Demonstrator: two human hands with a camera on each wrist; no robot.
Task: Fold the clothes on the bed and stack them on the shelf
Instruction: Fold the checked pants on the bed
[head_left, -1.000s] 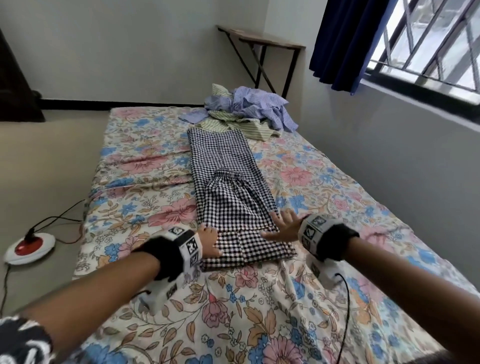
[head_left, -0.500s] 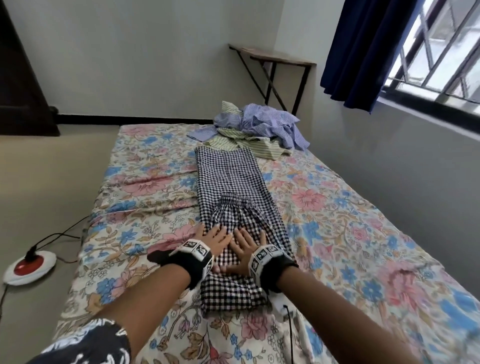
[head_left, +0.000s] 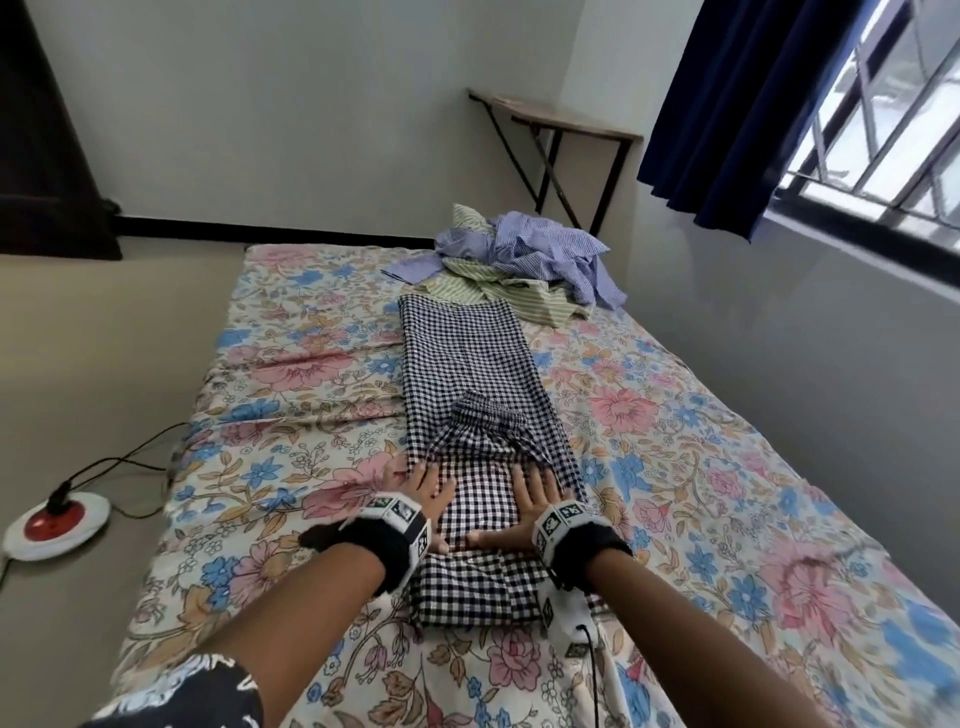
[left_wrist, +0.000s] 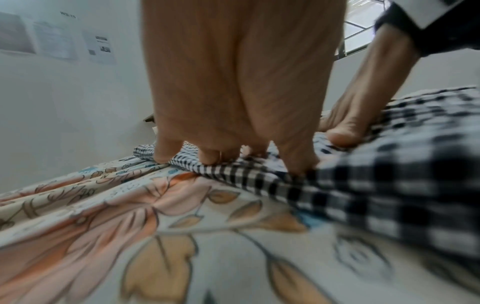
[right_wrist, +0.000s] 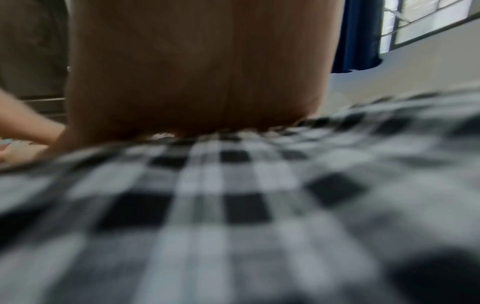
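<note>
Presently, both hands are laid flat on the checked garment (head_left: 470, 364), a long black-and-white gingham piece stretched lengthwise down the middle of the bed (head_left: 270, 374), on the floral sheet. Left hand (head_left: 426, 493): fingers straight and spread, pressed onto the near left part of the cloth; nothing is gripped. In the left wrist view the left fingertips (left_wrist: 207, 158) are seen bearing down at the garment's edge, the outermost one right where gingham meets sheet. Right hand (head_left: 535, 499): likewise flattened, fingers extended toward the far end, thumb stretched sideways toward the left hand; nothing is held. The two hands are set just beside each other, a strip of cloth between them. The right wrist view is blurred; only a palm on checked fabric can be made out.

A folded layer of the garment is seen on top just beyond the fingers, with a gathered band across it. The near end lies doubled under the wrists.

At the far end of the bed, touching the garment's far edge, a heap of unfolded clothes (head_left: 519, 260) is noted: blue striped over green striped. A shelf (head_left: 561, 117) is fixed in the corner behind it, beside a dark blue curtain (head_left: 753, 104). On the floor to the left, a round white-and-red device (head_left: 54, 522) with a cable is noted.
</note>
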